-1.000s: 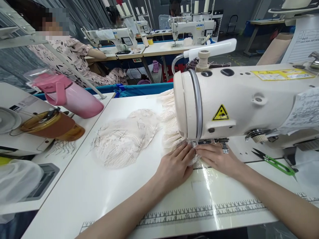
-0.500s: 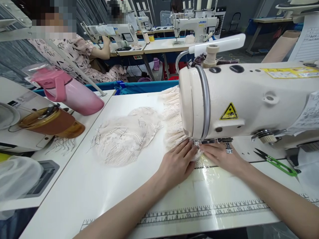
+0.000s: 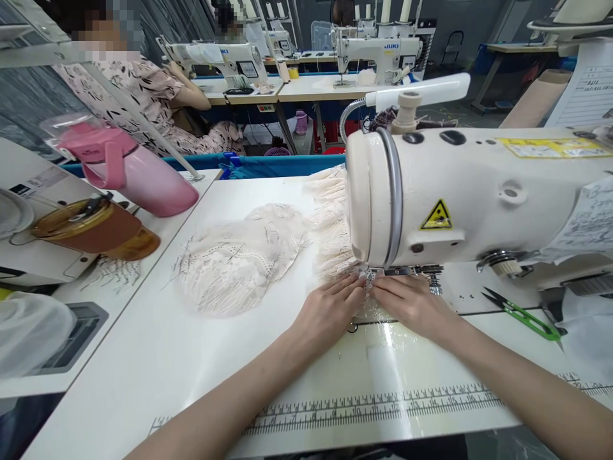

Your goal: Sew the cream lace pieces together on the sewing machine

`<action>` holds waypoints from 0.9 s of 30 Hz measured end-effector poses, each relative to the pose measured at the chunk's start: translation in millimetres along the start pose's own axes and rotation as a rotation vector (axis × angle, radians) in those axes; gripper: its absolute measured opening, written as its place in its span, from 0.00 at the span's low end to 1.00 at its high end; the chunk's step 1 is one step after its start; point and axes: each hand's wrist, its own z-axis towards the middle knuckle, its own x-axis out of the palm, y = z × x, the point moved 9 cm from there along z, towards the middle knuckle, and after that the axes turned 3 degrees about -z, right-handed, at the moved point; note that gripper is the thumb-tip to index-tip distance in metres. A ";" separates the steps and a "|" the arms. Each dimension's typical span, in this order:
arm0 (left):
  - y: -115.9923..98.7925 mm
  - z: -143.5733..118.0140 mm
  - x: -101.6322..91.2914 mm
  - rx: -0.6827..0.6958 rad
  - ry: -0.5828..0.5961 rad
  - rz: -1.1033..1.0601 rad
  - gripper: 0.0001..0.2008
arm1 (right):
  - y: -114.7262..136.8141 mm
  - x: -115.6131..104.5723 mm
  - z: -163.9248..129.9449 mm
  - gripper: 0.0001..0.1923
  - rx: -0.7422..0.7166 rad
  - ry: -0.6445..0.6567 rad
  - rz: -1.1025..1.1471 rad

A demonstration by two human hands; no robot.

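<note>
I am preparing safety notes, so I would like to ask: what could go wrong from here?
The left hand and right hand are close under the sewing machine's head; a finger might get pricked. The green snips lie with blades pointed toward the right hand, which could be nicked.

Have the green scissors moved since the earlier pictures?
No. Apart from the camera's slight shift, the green scissors lie across the same part of the dark line in the table.
</note>
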 end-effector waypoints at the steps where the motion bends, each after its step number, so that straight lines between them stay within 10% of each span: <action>1: 1.2 -0.3 -0.7 -0.009 -0.001 -0.005 0.14 | 2.0 -0.7 1.4 0.12 -0.003 -0.013 0.006; 27: -8.6 -3.2 8.2 -0.003 0.040 0.145 0.20 | 3.7 -9.8 0.6 0.08 0.053 -0.048 0.066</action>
